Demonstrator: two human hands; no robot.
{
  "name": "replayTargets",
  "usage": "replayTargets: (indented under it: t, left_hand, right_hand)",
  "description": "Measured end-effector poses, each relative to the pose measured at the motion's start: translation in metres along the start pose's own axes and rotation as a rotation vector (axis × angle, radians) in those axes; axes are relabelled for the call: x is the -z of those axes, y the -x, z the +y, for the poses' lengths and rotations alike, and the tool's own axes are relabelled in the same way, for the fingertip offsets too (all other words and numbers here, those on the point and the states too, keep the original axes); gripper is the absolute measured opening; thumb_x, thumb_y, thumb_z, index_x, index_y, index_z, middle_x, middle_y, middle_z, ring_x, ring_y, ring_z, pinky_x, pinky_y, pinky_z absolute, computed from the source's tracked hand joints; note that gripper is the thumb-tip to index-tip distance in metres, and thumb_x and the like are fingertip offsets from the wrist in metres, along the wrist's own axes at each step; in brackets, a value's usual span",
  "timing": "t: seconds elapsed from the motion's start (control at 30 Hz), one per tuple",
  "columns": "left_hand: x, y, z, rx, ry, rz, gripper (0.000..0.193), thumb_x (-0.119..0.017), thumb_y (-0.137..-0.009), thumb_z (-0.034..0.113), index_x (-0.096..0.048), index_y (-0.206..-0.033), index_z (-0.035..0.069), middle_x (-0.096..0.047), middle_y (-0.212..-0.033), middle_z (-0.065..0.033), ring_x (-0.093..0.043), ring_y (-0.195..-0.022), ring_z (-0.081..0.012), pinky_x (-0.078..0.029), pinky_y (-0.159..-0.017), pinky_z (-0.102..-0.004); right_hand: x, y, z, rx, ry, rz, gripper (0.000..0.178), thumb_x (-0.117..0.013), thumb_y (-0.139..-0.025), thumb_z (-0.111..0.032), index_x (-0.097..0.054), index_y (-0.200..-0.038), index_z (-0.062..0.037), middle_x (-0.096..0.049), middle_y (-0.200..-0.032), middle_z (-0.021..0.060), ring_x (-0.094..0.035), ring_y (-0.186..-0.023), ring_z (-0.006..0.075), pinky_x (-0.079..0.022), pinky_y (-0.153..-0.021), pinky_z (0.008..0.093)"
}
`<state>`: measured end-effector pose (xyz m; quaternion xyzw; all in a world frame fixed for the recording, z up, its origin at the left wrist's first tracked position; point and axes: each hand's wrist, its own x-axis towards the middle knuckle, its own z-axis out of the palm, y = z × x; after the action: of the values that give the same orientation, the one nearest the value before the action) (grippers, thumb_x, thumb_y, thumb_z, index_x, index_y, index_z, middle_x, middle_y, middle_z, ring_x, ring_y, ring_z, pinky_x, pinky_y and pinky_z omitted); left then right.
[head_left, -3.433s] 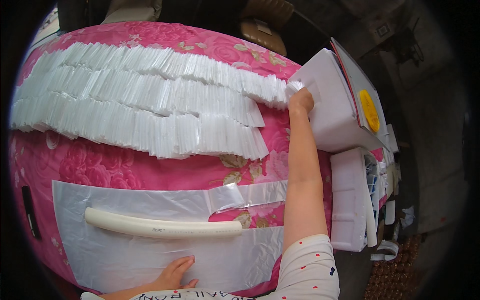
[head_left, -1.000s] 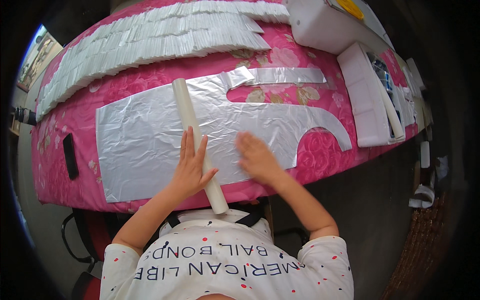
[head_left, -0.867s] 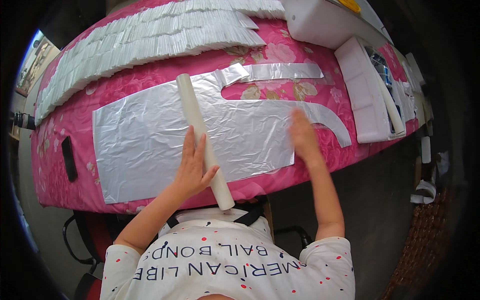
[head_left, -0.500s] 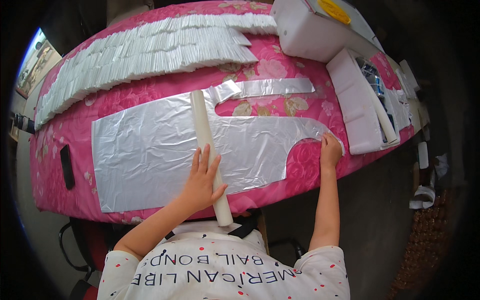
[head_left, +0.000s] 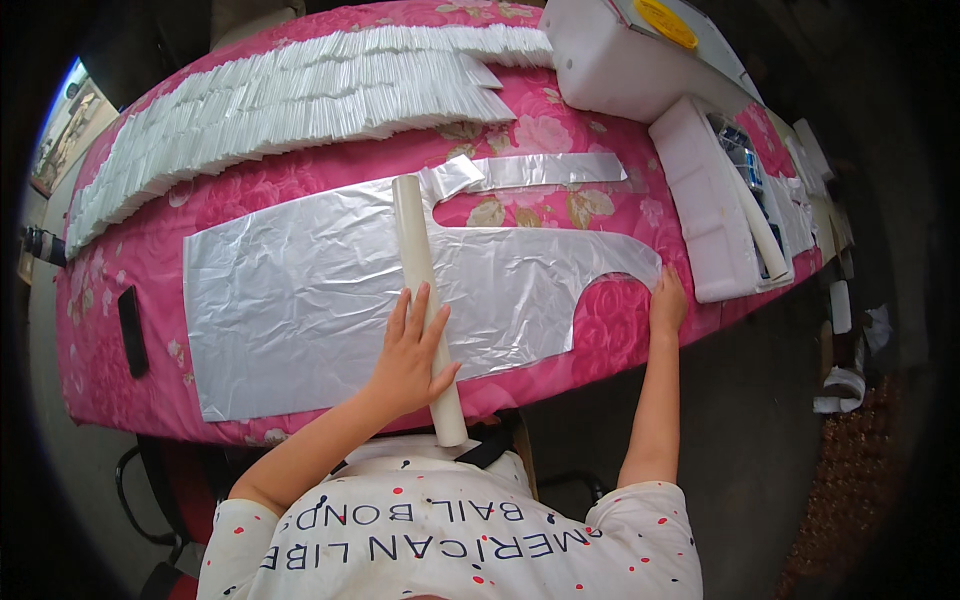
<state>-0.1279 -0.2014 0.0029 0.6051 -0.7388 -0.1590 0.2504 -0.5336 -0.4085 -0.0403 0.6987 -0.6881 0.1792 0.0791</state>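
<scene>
A thin, silvery-white plastic apron [head_left: 300,310] lies spread and creased, its bottom edge to the left and its narrower end to the right. Across its middle rests a long off-white tube [head_left: 411,235], whose near end overhangs the table edge by my body. My left hand [head_left: 412,355] lies on this tube, fingers stretched out and thumb apart. At the apron's right tip, beyond a rounded cutout, my right hand [head_left: 668,300] is closed with the plastic pinched in its fingers. A folded strap [head_left: 550,170] of the apron reaches rightward along its far side.
Rows of folded white plastic packs [head_left: 300,95] line the far side of the pink floral tablecloth [head_left: 560,395]. White foam boxes [head_left: 690,210] stand at the right, one with a yellow lid [head_left: 666,22] on top. A black phone [head_left: 132,330] lies at the left.
The tube has shifted slightly right under my left hand. My right hand has moved a little right and nearer to me, with the apron's tip drawn straighter.
</scene>
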Motion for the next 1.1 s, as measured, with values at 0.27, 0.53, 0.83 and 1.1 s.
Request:
replayTargets:
  t: [0.27,0.53,0.83,1.1]
  left_hand:
    - [-0.003,-0.002,0.004,-0.003,-0.001,0.008,0.067,-0.063,-0.073,0.029,-0.040,-0.128,-0.001,-0.012,-0.145,-0.0246,-0.008,-0.132,-0.0461,-0.016,-0.106,-0.0518]
    - [-0.002,-0.001,0.006,-0.077,0.058,0.064,0.064,-0.059,-0.077,0.023,-0.034,-0.133,0.002,-0.013,-0.145,-0.0242,-0.013,-0.133,-0.0427,-0.017,-0.107,-0.0494]
    - [0.028,-0.001,-0.004,0.646,1.443,-0.166,0.040,-0.061,-0.086,0.023,-0.050,-0.118,0.003,-0.060,-0.102,-0.0078,-0.058,-0.090,-0.0135,-0.048,-0.076,-0.0277]
    - [0.041,0.020,-0.037,0.795,1.364,-0.123,0.019,-0.062,-0.085,0.016,-0.061,-0.097,0.002,-0.062,-0.085,-0.0062,-0.059,-0.076,-0.0118,-0.048,-0.069,-0.0254]
  right_hand:
    - [0.040,0.008,-0.027,0.127,0.039,0.181,0.009,-0.062,-0.076,-0.014,-0.063,-0.081,-0.0061,-0.065,-0.086,0.0070,-0.060,-0.083,0.0266,-0.045,-0.073,0.0373]
    - [0.088,0.031,-0.123,0.175,-0.406,0.036,0.011,-0.059,-0.081,-0.013,-0.059,-0.085,-0.0031,-0.062,-0.081,0.0133,-0.059,-0.074,0.0321,-0.045,-0.067,0.0400]
    - [0.104,0.125,-0.281,0.664,-0.972,-0.389,0.015,-0.065,-0.075,-0.015,-0.061,-0.087,-0.0064,-0.062,-0.083,0.0110,-0.060,-0.074,0.0304,-0.046,-0.066,0.0397]
    - [0.054,0.128,-0.237,0.308,-0.273,-0.046,0.058,-0.071,-0.070,-0.021,-0.048,-0.119,-0.0009,-0.053,-0.117,0.0158,-0.049,-0.106,0.0336,-0.035,-0.095,0.0439]
